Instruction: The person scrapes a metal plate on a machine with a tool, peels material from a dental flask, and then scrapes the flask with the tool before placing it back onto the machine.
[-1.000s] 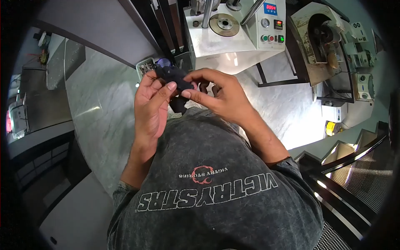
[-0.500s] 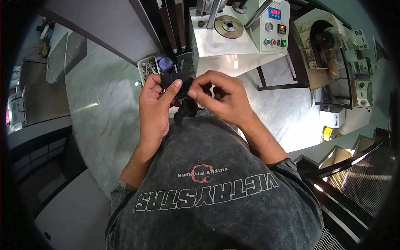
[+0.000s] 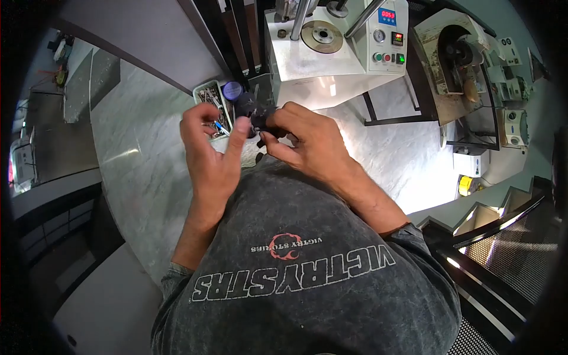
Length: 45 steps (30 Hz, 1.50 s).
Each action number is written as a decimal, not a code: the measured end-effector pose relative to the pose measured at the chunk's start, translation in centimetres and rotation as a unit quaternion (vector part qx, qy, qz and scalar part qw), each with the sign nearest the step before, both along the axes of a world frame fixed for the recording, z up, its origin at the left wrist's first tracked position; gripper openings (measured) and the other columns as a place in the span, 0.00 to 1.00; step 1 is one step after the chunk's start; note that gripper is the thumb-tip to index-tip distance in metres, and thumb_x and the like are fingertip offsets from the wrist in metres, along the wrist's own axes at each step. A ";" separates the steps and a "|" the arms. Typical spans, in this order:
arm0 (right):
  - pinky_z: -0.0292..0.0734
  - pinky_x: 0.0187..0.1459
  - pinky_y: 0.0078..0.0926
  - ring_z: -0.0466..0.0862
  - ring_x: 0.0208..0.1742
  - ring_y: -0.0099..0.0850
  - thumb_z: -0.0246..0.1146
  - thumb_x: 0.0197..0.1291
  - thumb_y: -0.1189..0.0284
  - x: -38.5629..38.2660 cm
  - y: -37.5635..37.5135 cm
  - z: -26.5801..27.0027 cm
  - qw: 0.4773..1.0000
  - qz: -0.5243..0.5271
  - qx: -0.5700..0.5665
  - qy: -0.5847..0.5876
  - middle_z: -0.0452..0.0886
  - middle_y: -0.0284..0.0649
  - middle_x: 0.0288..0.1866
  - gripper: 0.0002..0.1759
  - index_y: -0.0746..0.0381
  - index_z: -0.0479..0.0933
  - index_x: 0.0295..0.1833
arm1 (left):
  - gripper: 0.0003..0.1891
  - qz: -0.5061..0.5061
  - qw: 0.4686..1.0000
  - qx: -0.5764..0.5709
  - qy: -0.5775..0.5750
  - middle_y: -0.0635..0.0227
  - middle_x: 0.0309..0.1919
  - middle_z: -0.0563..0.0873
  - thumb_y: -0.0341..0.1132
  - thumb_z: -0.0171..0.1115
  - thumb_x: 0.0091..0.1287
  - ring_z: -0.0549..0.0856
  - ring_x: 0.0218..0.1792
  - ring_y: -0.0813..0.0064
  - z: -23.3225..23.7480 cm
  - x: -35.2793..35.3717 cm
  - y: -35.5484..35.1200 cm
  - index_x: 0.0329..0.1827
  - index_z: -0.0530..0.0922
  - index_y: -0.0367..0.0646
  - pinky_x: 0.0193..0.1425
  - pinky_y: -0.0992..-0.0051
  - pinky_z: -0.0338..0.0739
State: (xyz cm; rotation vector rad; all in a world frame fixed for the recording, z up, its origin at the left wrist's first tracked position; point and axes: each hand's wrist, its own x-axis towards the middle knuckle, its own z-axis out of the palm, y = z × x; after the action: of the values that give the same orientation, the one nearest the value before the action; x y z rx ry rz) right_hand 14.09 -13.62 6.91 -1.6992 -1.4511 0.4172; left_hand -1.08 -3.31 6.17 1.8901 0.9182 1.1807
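Note:
Pinched between the thumb and fingers of my right hand (image 3: 313,139) is a black, floppy, rubber-like piece (image 3: 253,107), held in front of my belly. Part of it hides behind my right fingers. My left hand (image 3: 208,145) is off to the left, its thumb apart from its curled fingers and nothing seen between them. The left thumb tip comes close to the lower left edge of the black piece. Beyond the left fingers stands a light tray (image 3: 196,94) with many small metal parts and a blue-and-white item in it. A purple round lid (image 3: 232,90) sits beside this tray.
A white machine (image 3: 322,77) with a round metal plate (image 3: 322,35), posts and a lit control panel (image 3: 387,41) stands ahead. On the right is a table (image 3: 438,109) bearing other equipment. A grey partition (image 3: 160,35) rises at the left, above a marbled floor (image 3: 133,171).
My left hand has let go of the black piece and moved a little left, its fingers opening. My right hand keeps hold of the piece, now turned differently.

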 end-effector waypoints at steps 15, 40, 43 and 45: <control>0.78 0.34 0.37 0.85 0.36 0.40 0.67 0.60 0.67 -0.1 0.1 -0.8 0.999 0.009 -0.014 0.041 0.79 0.39 0.36 0.10 0.60 0.76 0.41 | 0.13 -0.166 0.950 -0.262 -0.033 0.73 0.34 0.75 0.39 0.56 0.79 0.73 0.39 0.82 -2.3 -0.2 -0.5 0.43 0.77 0.36 0.46 0.79 0.68; 0.79 0.38 0.23 0.85 0.40 0.26 0.60 0.72 0.69 17.7 -5.0 -7.2 0.862 -0.255 -0.091 0.429 0.86 0.39 0.39 0.12 0.67 0.80 0.52 | 0.28 -0.056 0.984 -0.153 0.066 0.53 0.61 0.80 0.42 0.70 0.68 0.82 0.57 0.62 -19.5 12.8 14.2 0.67 0.73 0.38 0.59 0.65 0.78; 0.77 0.37 0.22 0.84 0.39 0.25 0.63 0.71 0.66 20.3 -2.9 -7.6 0.849 -0.262 -0.031 0.458 0.85 0.39 0.38 0.14 0.67 0.80 0.51 | 0.27 -0.078 0.991 -0.111 0.020 0.55 0.60 0.80 0.40 0.71 0.67 0.81 0.60 0.64 -13.2 20.6 17.6 0.66 0.73 0.41 0.59 0.69 0.78; 0.76 0.35 0.21 0.84 0.37 0.24 0.63 0.71 0.64 22.1 -1.2 -7.9 0.830 -0.255 0.009 0.496 0.86 0.40 0.38 0.15 0.66 0.80 0.51 | 0.25 -0.104 0.994 -0.026 0.019 0.57 0.59 0.81 0.40 0.71 0.66 0.81 0.59 0.62 -11.4 25.0 20.9 0.64 0.75 0.43 0.59 0.70 0.78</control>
State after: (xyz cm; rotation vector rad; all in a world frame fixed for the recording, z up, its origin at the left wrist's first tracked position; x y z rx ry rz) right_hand 36.18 -14.84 -0.99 -1.3981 -0.2243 0.8115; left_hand 23.90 17.64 -5.24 1.9211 0.7438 0.9901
